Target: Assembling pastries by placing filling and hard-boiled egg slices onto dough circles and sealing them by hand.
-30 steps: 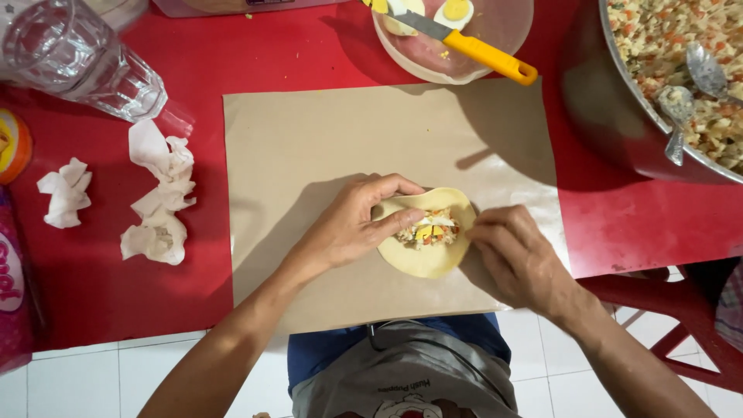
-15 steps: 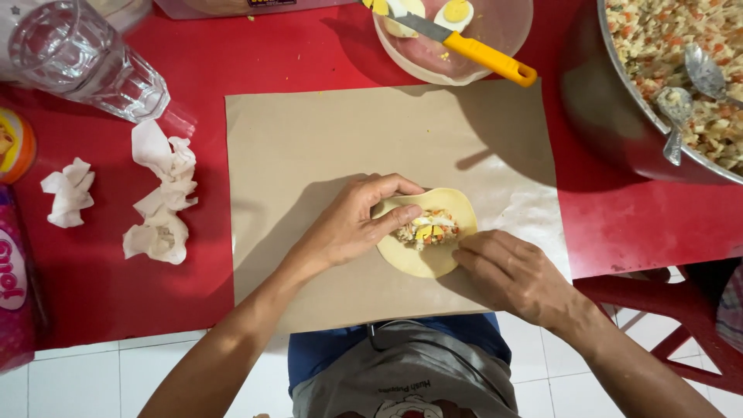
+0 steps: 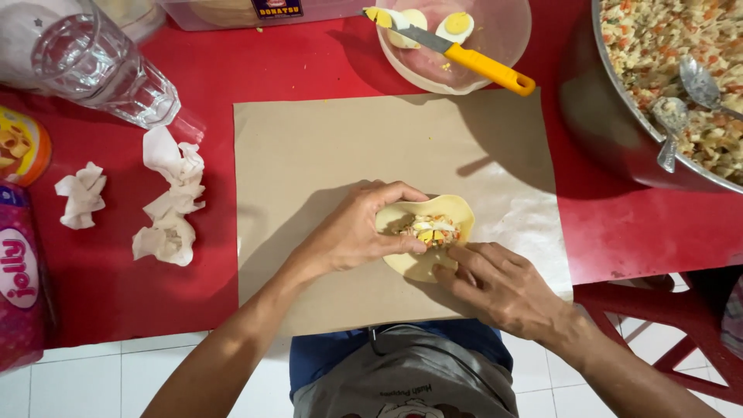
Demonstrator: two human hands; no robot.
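Note:
A round pale dough wrapper (image 3: 453, 210) lies on a sheet of brown paper (image 3: 325, 155) on the red table. A heap of chopped filling with a piece of boiled egg (image 3: 433, 230) sits in its middle. My left hand (image 3: 356, 228) grips the wrapper's left edge, thumb and fingers curled over it. My right hand (image 3: 495, 282) rests at the wrapper's near edge, fingertips lifting the dough toward the filling.
A clear bowl (image 3: 495, 46) with boiled egg pieces and a yellow-handled knife (image 3: 464, 56) stands at the back. A big metal pot of mixed filling (image 3: 681, 85) with spoons is at right. A glass (image 3: 101, 66), crumpled tissues (image 3: 166, 197) and packets lie at left.
My right hand has slid down from the wrapper's right side to its near edge. My left hand has kept its hold on the left edge.

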